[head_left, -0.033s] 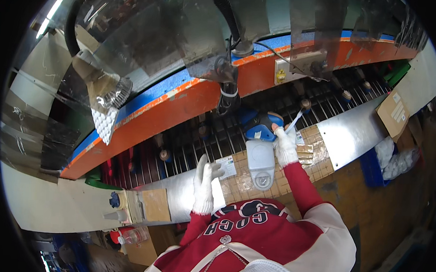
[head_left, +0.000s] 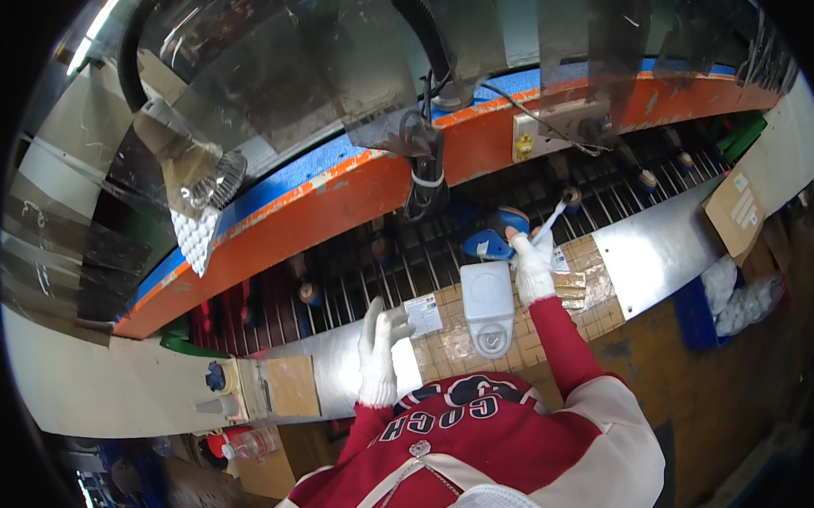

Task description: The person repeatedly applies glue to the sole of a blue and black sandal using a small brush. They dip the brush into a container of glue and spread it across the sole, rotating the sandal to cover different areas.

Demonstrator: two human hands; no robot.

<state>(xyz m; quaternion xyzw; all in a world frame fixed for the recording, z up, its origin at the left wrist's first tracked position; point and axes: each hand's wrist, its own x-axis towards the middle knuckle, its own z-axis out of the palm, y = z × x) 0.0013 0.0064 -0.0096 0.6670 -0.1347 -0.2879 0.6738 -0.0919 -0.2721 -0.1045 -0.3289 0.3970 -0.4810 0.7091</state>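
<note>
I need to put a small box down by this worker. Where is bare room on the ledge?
Free: the metal sheet between the taped board and the cardboard flap. Also the metal strip left of the left hand. Crowded: the white device, right hand and roller bed.

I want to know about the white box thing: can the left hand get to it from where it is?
Probably yes. The left hand is raised open just beside the white box on the taped bench, and nothing lies between them.

White knit gloves, red sleeves (white-panelled jacket, lettering on chest).
</note>
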